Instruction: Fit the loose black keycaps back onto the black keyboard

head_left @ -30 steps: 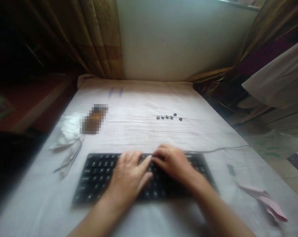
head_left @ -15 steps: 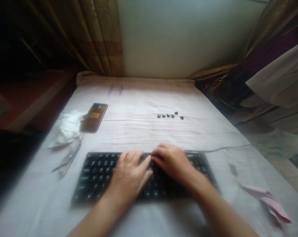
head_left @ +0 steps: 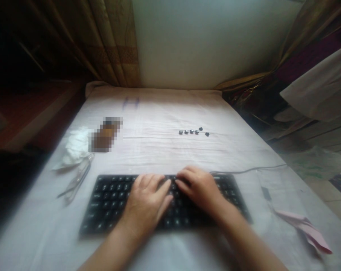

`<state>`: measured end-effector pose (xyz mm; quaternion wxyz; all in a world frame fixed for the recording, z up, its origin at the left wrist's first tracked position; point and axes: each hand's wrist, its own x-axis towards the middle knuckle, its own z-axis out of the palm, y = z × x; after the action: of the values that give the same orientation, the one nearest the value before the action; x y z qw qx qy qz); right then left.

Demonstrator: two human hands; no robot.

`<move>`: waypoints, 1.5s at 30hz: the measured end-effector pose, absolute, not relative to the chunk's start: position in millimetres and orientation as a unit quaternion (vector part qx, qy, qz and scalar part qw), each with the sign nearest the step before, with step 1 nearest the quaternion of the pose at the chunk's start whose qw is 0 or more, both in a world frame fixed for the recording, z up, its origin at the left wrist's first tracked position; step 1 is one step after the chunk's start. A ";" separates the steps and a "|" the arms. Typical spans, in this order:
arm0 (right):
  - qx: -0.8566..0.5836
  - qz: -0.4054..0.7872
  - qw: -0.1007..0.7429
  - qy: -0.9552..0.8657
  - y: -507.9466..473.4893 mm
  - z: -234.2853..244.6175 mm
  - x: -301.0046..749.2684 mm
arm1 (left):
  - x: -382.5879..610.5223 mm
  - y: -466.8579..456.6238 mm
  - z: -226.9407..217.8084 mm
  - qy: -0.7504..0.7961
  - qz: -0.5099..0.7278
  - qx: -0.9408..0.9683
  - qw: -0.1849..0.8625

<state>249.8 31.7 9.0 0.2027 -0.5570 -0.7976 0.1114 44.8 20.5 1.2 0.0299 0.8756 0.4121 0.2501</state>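
A black keyboard (head_left: 102,203) lies on the cloth-covered table in front of me, its cable (head_left: 252,170) running off to the right. Over its middle rests my left hand (head_left: 148,197), palm down, fingers stretched toward the top rows and thumb apart. My right hand (head_left: 200,188) lies just to the right with bent fingers, its thumb and forefinger slightly apart over the upper keys. No held thing shows in either hand. Beyond the keyboard, several small dark pieces (head_left: 191,131), keycap-like in shape, sit in a short row, with two more beside them.
At the left lie a blurred-out brown phone (head_left: 104,137), a crumpled white tissue (head_left: 77,146) and a thin tool in clear wrapping (head_left: 77,182). A pink cloth strip (head_left: 306,227) lies at the right. Curtains (head_left: 114,45) hang behind the table (head_left: 148,154).
My right hand has shifted slightly right, so the gap between the two hands is wider. Its thumb and forefinger look a little further apart. The phone now appears pixelated.
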 end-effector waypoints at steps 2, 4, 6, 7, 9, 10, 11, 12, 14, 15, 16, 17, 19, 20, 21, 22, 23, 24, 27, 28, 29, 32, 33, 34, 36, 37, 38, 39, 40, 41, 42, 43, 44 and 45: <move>-0.557 0.110 0.193 -0.800 31.8 8.5 250.9 | 44.9 20.4 0.9 0.413 0.249 0.875 0.031; -0.559 0.112 0.189 -0.800 32.5 8.4 250.7 | 44.9 20.2 1.0 0.413 0.248 0.876 0.033; -0.561 0.107 0.177 -0.802 34.2 9.8 249.5 | 44.8 20.1 1.2 0.414 0.245 0.876 0.033; -0.562 0.101 0.166 -0.804 35.3 11.2 248.6 | 44.8 20.1 1.2 0.415 0.243 0.876 0.033; -0.559 0.090 0.138 -0.813 38.0 15.7 246.7 | 45.0 20.3 1.1 0.416 0.240 0.877 0.032; -0.556 0.086 0.122 -0.818 39.4 18.3 245.8 | 45.1 20.5 0.9 0.417 0.240 0.876 0.032; -0.551 0.083 0.107 -0.823 40.8 20.9 244.9 | 45.2 20.7 0.7 0.418 0.240 0.876 0.034; -0.546 0.081 0.094 -0.829 42.1 23.4 244.2 | 45.4 20.9 0.6 0.419 0.240 0.875 0.036; -0.538 0.080 0.077 -0.836 43.9 26.7 243.3 | 45.6 21.3 0.5 0.420 0.241 0.874 0.036; -0.536 0.080 0.075 -0.837 44.5 27.3 243.1 | 45.7 21.4 0.6 0.419 0.241 0.875 0.035; -0.533 0.081 0.077 -0.838 44.7 27.2 243.3 | 45.6 21.6 0.7 0.417 0.242 0.875 0.034; -0.532 0.081 0.081 -0.839 44.6 26.4 243.6 | 45.6 21.6 0.9 0.416 0.244 0.875 0.033; -0.528 0.081 0.098 -0.840 43.8 22.9 244.9 | 45.5 21.7 1.2 0.416 0.247 0.875 0.032; -0.525 0.081 0.108 -0.840 43.1 20.5 245.8 | 45.5 21.7 1.3 0.416 0.247 0.875 0.033; -0.524 0.080 0.120 -0.840 42.4 17.8 246.6 | 45.6 21.7 1.3 0.415 0.247 0.875 0.033; -0.523 0.082 0.132 -0.838 41.8 15.3 247.5 | 45.7 21.6 1.3 0.415 0.248 0.875 0.032; -0.523 0.085 0.144 -0.836 41.2 12.9 248.2 | 45.9 21.6 1.4 0.414 0.248 0.875 0.032; -0.524 0.091 0.154 -0.833 40.8 11.0 248.8 | 46.1 21.5 1.4 0.413 0.247 0.876 0.033; -0.530 0.114 0.167 -0.824 40.6 9.2 249.7 | 46.6 21.7 1.8 0.415 0.241 0.877 0.038; -0.532 0.120 0.166 -0.822 40.8 9.8 249.6 | 46.7 21.8 2.1 0.415 0.238 0.877 0.039; -0.534 0.124 0.165 -0.820 41.1 10.9 249.5 | 46.8 22.0 2.4 0.415 0.236 0.878 0.039; -0.539 0.137 0.160 -0.816 42.1 14.7 248.5 | 47.1 22.8 3.5 0.408 0.239 0.881 0.029; -0.540 0.142 0.159 -0.815 42.5 15.6 248.1 | 47.3 23.0 3.9 0.406 0.241 0.881 0.026; -0.540 0.146 0.156 -0.814 42.8 16.3 247.5 | 47.5 23.2 4.1 0.405 0.241 0.882 0.023; -0.543 0.148 0.150 -0.813 43.4 16.7 246.0 | 48.1 23.4 4.5 0.404 0.235 0.884 0.020; -0.544 0.145 0.146 -0.813 43.6 16.6 245.3 | 48.4 23.4 4.6 0.404 0.232 0.885 0.019; -0.545 0.143 0.143 -0.814 43.7 16.4 244.7 | 48.7 23.4 4.6 0.405 0.227 0.885 0.020; -0.546 0.141 0.142 -0.814 43.8 16.3 244.3 | 49.0 23.3 4.5 0.407 0.224 0.886 0.021; -0.547 0.144 0.144 -0.812 43.8 16.3 244.4 | 49.1 23.1 4.4 0.409 0.222 0.885 0.023; -0.548 0.151 0.149 -0.809 43.7 16.4 245.1 | 49.2 23.0 4.2 0.410 0.224 0.884 0.025; -0.548 0.163 0.158 -0.805 43.5 16.8 246.5 | 49.2 22.9 4.0 0.411 0.227 0.882 0.026; -0.549 0.176 0.168 -0.800 43.3 17.3 248.6 | 49.0 22.8 3.8 0.412 0.233 0.881 0.026; -0.552 0.188 0.180 -0.793 43.1 17.9 251.4 | 48.7 22.9 3.7 0.412 0.238 0.879 0.026; -0.555 0.197 0.193 -0.785 43.0 18.5 254.8 | 48.4 23.1 3.7 0.411 0.243 0.878 0.026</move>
<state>254.8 43.0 18.5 0.1931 -0.5548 -0.7850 0.1966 48.4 23.1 3.7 0.0259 0.8783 0.4109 0.2432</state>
